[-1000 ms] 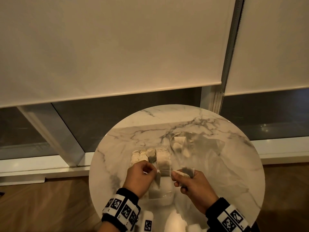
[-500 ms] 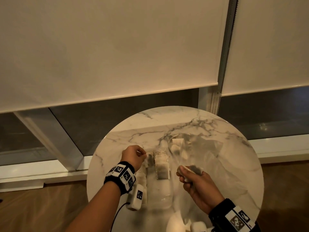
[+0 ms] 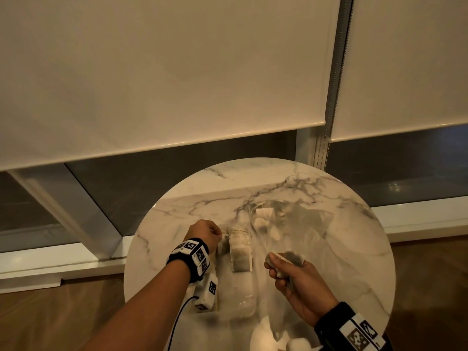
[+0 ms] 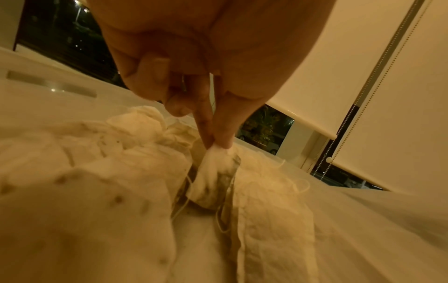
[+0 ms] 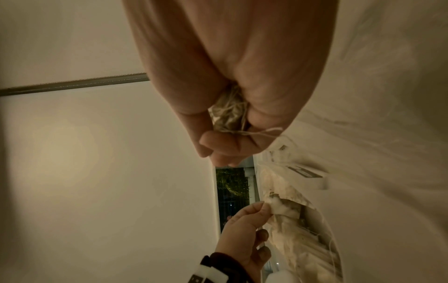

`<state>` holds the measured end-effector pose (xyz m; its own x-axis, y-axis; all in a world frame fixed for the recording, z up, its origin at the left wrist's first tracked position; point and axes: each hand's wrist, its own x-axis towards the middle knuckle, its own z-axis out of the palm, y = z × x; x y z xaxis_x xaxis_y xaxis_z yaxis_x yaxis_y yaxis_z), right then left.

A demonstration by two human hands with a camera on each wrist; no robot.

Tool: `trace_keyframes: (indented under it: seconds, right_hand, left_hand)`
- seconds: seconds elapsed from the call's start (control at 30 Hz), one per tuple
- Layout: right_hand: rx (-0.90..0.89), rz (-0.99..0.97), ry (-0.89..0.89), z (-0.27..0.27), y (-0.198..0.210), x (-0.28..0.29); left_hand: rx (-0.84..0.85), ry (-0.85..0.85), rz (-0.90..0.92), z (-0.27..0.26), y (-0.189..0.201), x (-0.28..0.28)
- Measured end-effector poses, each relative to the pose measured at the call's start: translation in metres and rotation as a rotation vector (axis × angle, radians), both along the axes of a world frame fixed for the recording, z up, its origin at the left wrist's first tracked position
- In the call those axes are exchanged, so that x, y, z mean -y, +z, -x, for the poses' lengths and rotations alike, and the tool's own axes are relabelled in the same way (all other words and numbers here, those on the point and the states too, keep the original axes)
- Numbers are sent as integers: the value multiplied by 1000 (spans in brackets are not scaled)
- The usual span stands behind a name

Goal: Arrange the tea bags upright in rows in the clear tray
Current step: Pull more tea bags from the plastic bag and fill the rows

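On the marble table (image 3: 329,249), I can barely make out the clear tray (image 3: 238,307). My left hand (image 3: 203,233) pinches one tea bag (image 4: 213,172); my right hand (image 3: 301,282) clutches a bunch of tea bags (image 5: 230,113), mostly hidden.

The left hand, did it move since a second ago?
Yes. The left hand went away from the person, from the near end of the clear plastic tray to the far end of the row of tea bags.

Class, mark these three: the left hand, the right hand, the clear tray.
left hand (image 3: 202,233), head view, back of the hand
right hand (image 3: 300,285), head view, back of the hand
clear tray (image 3: 247,304), head view, near wall
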<state>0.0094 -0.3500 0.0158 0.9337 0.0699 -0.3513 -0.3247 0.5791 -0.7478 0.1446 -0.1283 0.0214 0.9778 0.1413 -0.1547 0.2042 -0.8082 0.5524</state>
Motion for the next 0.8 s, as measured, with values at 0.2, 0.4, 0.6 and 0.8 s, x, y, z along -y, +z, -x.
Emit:
trace_keyframes:
  seconds: [0.2,0.4,0.6,0.8]
  right_hand:
    - [-9,3,6,0,-1,0]
    - [-12,19,7,1,-2,-1]
    - [-20,15,11,2,0,-1]
    - [-64,-64,44,3,6,0]
  left_hand:
    - [-8,31,-22,-1,-4,1]
    - [-29,42,-113,-2,-5,-4]
    - [-3,-1,-247,-4,-1,-3]
    - [41,-36,-265,-1,2,-2]
